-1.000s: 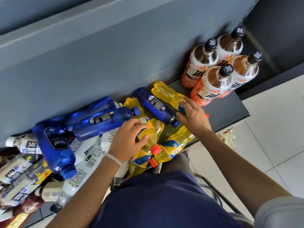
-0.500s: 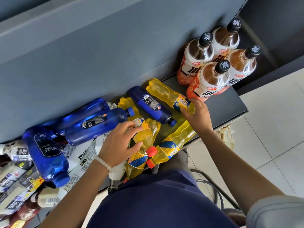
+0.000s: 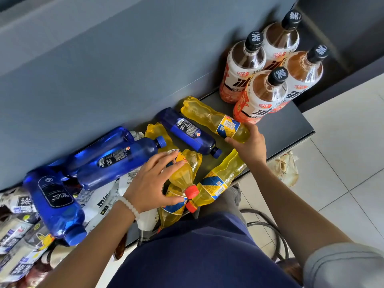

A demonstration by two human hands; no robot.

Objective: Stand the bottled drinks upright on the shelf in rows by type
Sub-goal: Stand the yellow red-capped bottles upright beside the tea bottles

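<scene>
Several tea bottles with black caps (image 3: 259, 94) stand upright at the right end of the dark shelf (image 3: 291, 125). Yellow soda bottles and blue soda bottles (image 3: 116, 159) lie flat in a jumble. My right hand (image 3: 249, 146) grips the neck end of the far yellow bottle (image 3: 214, 119), which lies beside the tea bottles. My left hand (image 3: 151, 181) closes over a yellow bottle with a red cap (image 3: 182, 179). Another yellow bottle (image 3: 216, 181) lies by the shelf's front edge. A blue bottle (image 3: 189, 132) lies between the hands.
At the left lies a heap of white-labelled bottles (image 3: 18, 231) and a big blue bottle (image 3: 54, 200). The grey back wall (image 3: 104, 69) rises behind the shelf. A crumpled bag (image 3: 286, 169) and a cable (image 3: 268, 225) lie on the tiled floor to the right.
My right hand has slid up from the shelf's front edge onto the far yellow bottle's neck and closed on it. My left hand stays on the red-capped yellow bottle.
</scene>
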